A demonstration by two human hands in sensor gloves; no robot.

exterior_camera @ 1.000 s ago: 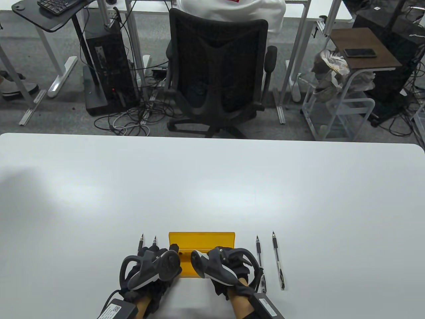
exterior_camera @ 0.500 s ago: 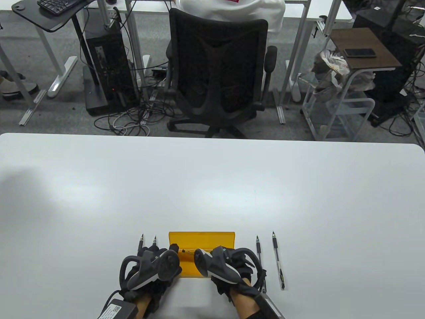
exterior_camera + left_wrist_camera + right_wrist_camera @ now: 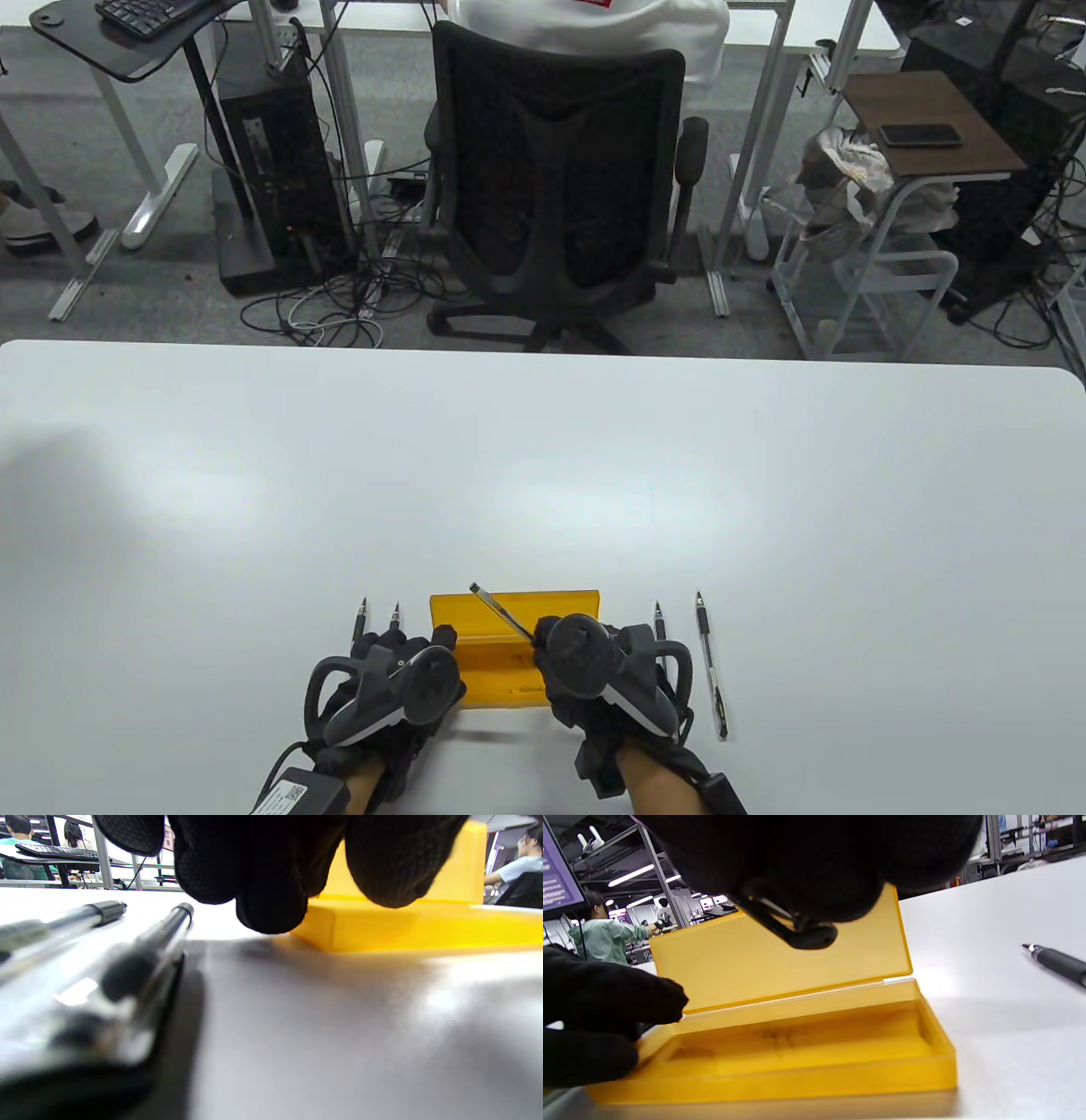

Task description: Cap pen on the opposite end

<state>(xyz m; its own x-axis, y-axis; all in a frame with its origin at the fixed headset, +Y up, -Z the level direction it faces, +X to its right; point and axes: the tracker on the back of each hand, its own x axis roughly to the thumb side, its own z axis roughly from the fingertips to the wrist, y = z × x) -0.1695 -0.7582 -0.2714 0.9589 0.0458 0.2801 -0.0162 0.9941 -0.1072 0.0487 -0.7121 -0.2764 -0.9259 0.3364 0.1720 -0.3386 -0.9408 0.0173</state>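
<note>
An open yellow box lies at the near table edge with its lid upright at the back; its tray looks empty. My right hand grips a capped black pen that slants up and to the left over the box. The pen's cap clip shows under my fingers in the right wrist view. My left hand holds the box's left end, and its fingers show at that end.
Two pens lie left of the box, partly under my left hand, and also show in the left wrist view. Two more pens lie to the right. The far table is bare white.
My right hand has come up out of the box with a pen, turned over and shifted a little right. The pen now sticks out over the lid. My left hand has not moved.
</note>
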